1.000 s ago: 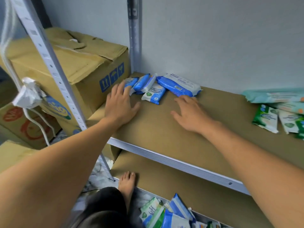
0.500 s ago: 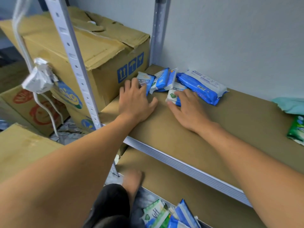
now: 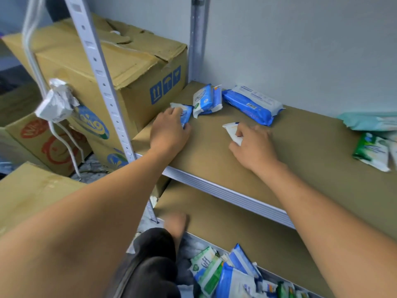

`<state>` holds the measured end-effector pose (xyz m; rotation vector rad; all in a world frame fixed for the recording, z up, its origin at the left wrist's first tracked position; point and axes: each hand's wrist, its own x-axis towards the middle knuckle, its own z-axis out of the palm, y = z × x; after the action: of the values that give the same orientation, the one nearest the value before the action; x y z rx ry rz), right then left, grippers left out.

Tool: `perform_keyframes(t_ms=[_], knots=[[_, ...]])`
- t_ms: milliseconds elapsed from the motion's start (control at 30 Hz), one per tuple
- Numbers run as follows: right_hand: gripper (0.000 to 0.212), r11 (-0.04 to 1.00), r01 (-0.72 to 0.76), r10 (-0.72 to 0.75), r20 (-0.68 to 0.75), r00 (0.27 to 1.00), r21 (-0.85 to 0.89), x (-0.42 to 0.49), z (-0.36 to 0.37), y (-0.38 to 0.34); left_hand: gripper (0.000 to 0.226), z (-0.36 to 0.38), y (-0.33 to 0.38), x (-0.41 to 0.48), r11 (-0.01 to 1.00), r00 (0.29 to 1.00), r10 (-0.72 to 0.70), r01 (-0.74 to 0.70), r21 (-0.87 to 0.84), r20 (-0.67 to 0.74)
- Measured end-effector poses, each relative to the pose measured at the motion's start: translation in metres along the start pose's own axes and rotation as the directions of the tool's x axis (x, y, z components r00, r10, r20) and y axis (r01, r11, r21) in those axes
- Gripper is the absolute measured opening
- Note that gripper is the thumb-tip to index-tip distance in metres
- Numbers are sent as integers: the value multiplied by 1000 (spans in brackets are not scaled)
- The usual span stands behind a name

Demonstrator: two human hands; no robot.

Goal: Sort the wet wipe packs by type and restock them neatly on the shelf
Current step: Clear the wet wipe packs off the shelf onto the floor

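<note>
Pulled one whitish pack [image 3: 231, 130] off the back-left pile toward mid-shelf [image 3: 311, 160] since last frame; my right hand [image 3: 254, 147] gripped it. Left hand [image 3: 169, 132] curled round a small blue pack [image 3: 185, 112] by the left edge. Large blue pack [image 3: 252, 104] lay near the back edge.

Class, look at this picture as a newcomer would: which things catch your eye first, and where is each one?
Two bare arms reach over the brown shelf: the left hand grips a small blue pack near the shelf's left end, and the right hand pinches a pale pack further right. Behind them a large blue pack lies by the wall, and a battered cardboard box stands left of the shelf.
</note>
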<state>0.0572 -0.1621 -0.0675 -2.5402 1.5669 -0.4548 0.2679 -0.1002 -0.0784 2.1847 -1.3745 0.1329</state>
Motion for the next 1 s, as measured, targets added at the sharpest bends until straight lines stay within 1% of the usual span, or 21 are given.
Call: perform_keyframes(t_ms=[67, 167, 300, 400, 467, 533, 633, 700, 767, 867, 933, 1000], knots=[[22, 1000, 10, -10, 25, 1000, 0, -16, -6, 5, 50, -6, 4, -15, 999, 999, -27, 28, -35, 25], [19, 999, 36, -36, 20, 999, 9, -47, -21, 10, 51, -16, 18, -54, 991, 998, -53, 55, -123, 17], [19, 998, 0, 0, 1, 1000, 58, -95, -33, 17, 44, -30, 37, -108, 971, 999, -1, -8, -237, -37], [18, 997, -26, 28, -24, 999, 79, -129, -37, 27, 51, -36, 45, -138, 956, 1000, -11, 5, -292, -21], [19, 995, -18, 24, -64, 998, 99, -152, -40, 33, 61, -36, 49, -159, 948, 1000, -14, 9, -319, -16], [19, 993, -1, 18, -139, 990, 122, -177, -40, 38, 67, -31, 52, -184, 937, 999, 4, -17, -349, -37], [17, 992, 23, 13, -277, 961, 127, -219, -35, 48, 69, -17, 54, -232, 929, 993, 9, -53, -366, -120], [19, 991, 24, 21, -332, 943, 130, -249, -23, 58, 68, -3, 50, -269, 919, 992, -41, -8, -393, -117], [23, 989, -4, 51, -322, 945, 145, -277, -5, 73, 67, 16, 43, -304, 905, 995, -98, 82, -417, -16], [28, 977, -104, 145, -219, 965, 188, -321, 30, 99, 56, 44, 39, -349, 897, 987, -86, 137, -421, 139], [31, 957, -197, 227, -129, 965, 214, -350, 56, 115, 52, 60, 41, -373, 879, 955, -92, 211, -429, 282], [33, 922, -317, 330, -24, 944, 222, -378, 81, 128, 52, 74, 47, -397, 876, 898, -54, 253, -411, 436]])
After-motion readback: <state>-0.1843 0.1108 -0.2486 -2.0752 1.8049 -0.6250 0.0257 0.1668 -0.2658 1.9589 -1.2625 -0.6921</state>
